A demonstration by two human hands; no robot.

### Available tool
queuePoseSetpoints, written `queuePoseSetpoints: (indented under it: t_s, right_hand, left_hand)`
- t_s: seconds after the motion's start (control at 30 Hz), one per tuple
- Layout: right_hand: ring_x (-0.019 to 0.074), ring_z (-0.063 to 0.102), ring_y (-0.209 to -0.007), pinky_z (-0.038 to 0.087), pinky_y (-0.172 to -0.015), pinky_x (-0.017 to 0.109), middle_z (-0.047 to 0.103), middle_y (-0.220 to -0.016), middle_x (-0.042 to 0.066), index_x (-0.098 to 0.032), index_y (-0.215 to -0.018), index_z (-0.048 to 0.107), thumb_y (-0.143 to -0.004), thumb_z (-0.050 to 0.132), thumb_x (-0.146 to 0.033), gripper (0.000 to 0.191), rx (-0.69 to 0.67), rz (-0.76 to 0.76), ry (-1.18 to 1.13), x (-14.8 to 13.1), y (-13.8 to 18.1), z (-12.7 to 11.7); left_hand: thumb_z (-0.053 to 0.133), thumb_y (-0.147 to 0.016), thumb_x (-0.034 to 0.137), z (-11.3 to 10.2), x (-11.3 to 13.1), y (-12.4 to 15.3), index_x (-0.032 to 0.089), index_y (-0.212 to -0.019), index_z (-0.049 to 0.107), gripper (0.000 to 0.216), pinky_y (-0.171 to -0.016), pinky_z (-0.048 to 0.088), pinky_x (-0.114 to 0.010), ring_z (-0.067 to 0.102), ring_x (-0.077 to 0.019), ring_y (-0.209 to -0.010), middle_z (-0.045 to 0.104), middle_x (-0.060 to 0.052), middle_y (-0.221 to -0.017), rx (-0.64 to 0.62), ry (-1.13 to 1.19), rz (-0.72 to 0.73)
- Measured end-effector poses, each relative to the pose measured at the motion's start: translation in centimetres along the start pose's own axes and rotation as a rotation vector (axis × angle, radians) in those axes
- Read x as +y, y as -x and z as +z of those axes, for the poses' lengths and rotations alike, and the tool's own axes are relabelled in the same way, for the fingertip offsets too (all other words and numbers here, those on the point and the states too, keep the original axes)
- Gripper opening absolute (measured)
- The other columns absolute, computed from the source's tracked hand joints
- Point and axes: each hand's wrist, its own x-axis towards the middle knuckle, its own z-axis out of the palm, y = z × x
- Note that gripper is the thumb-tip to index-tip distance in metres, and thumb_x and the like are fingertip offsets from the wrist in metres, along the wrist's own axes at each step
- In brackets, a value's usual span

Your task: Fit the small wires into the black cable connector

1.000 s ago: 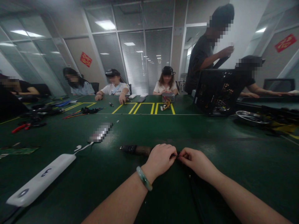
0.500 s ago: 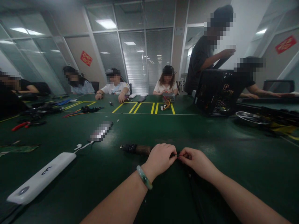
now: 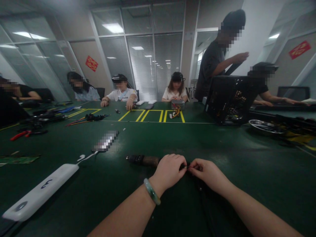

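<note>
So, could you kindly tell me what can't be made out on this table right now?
All in the head view:
Small piece: too small to identify, partly covered by the left hand and right hand.
Tool: partly hidden behind the left hand.
Phone: its screen is covered by pixelation.
White bar's dark cord: cut off at the lower left corner.

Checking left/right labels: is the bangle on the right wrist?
No, the green bangle circles the left wrist; the right wrist is bare.
</note>
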Motion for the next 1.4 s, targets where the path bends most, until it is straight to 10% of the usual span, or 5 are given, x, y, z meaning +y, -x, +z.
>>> queuePoseSetpoints:
  t_s: [1.4]
  right_hand:
    - [0.0168, 0.064, -0.075, 0.044, -0.063, 0.024, 0.070, -0.080, -0.001, -0.022, -0.085, 0.069, -0.084, 0.059, -0.035, 0.016, 0.014, -0.002, -0.060, 0.13, 0.23, 0.28]
  left_hand:
    - [0.061, -0.086, 0.024, -0.10, 0.03, -0.01, 0.024, -0.093, 0.063, 0.007, -0.078, 0.041, -0.032, 0.056, -0.0177, -0.091, 0.064, 0.003, -0.095, 0.036, 0.025, 0.053]
